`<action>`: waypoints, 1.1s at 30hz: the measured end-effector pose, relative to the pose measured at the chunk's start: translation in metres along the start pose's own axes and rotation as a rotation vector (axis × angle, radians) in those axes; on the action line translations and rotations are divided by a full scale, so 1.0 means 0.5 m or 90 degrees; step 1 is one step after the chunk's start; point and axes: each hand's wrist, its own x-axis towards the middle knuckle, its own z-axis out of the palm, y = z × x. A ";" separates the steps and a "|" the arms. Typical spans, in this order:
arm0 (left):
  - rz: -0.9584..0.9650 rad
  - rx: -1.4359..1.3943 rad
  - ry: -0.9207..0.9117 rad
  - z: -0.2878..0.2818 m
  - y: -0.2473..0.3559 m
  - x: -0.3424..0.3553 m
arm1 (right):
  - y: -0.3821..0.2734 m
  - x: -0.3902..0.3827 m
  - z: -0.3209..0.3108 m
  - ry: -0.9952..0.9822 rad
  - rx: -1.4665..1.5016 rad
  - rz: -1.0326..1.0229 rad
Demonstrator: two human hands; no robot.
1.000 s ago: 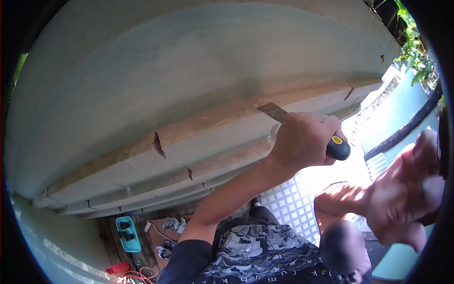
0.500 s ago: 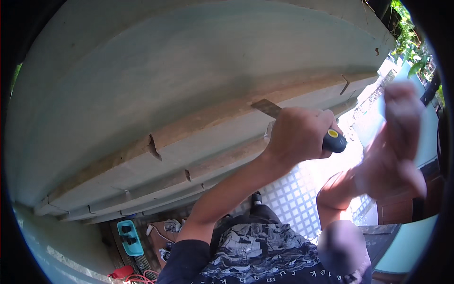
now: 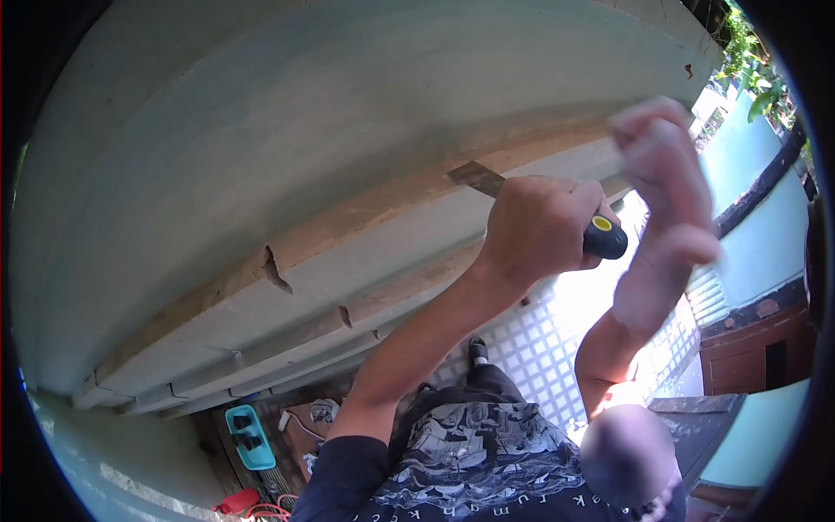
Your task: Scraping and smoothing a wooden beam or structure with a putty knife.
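My left hand [image 3: 544, 226] is closed around the dark handle [image 3: 606, 237] of a putty knife, whose rounded end carries a yellow dot. The knife's flat metal blade [image 3: 477, 177] lies against the bare, brownish edge of a pale ledge [image 3: 383, 211]. To the right of the handle, apart from it, my right hand [image 3: 665, 183] is raised with nothing in it. That hand is blurred by motion; its fingers point up, slightly bent, and the thumb stands off from them.
Notches [image 3: 277, 270] and cracks mark the ledge, with more stepped ledges below. Down left are a turquoise tray [image 3: 250, 437] holding dark items, a red object [image 3: 236, 500] and a red hose [image 3: 271, 509]. Patterned floor tiles [image 3: 522, 348] lie beneath me. A brown wooden panel [image 3: 739, 361] stands at the right.
My right hand has swung left, closer to the handle's end. My left hand and the putty knife appear slightly further left and up, as the whole view has shifted a little.
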 end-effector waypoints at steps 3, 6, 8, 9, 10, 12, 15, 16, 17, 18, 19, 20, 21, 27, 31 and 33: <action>0.022 -0.094 0.005 0.027 0.017 0.018 | 0.028 -0.024 -0.024 0.073 -0.069 -0.041; -0.140 -0.163 0.060 0.005 -0.004 0.003 | 0.007 0.008 0.022 -0.124 -0.076 0.009; -0.001 -0.008 -0.011 -0.010 0.000 0.000 | 0.006 0.009 0.009 -0.111 -0.080 -0.021; -0.001 -0.009 -0.011 -0.005 -0.004 -0.003 | 0.015 0.007 0.008 -0.100 -0.078 -0.050; 0.005 -0.052 0.010 0.001 -0.009 -0.009 | 0.024 0.006 0.007 -0.089 -0.075 -0.079; 0.009 -0.093 0.031 -0.001 -0.009 -0.013 | 0.034 0.000 0.002 -0.069 -0.067 -0.138; -0.059 -0.013 -0.074 -0.007 0.004 -0.008 | 0.036 -0.009 -0.012 -0.038 -0.058 -0.226; -0.028 -0.043 -0.029 0.003 0.010 -0.007 | 0.040 -0.009 -0.017 -0.027 -0.061 -0.255; 0.003 -0.074 0.016 0.014 0.016 -0.006 | 0.039 -0.008 -0.020 -0.026 -0.068 -0.255; 0.029 -0.097 0.061 0.016 0.019 -0.009 | 0.031 -0.007 -0.015 -0.040 -0.057 -0.209; 0.029 -0.129 0.055 0.014 0.022 -0.008 | 0.021 -0.006 -0.011 -0.054 -0.048 -0.163; 0.028 -0.129 0.054 0.018 0.021 -0.008 | 0.012 -0.005 -0.008 -0.068 -0.040 -0.116; -0.012 -0.077 0.032 0.011 0.020 -0.013 | -0.006 -0.005 -0.004 -0.081 -0.024 -0.072; 0.015 -0.078 0.027 0.010 -0.004 -0.009 | 0.084 -0.099 -0.094 0.084 0.172 -0.132; 0.023 -0.052 0.050 -0.007 0.009 -0.009 | 0.014 -0.076 -0.072 0.010 0.131 -0.030; 0.012 -0.052 0.041 -0.004 -0.010 -0.020 | -0.044 -0.021 -0.032 -0.062 -0.106 0.041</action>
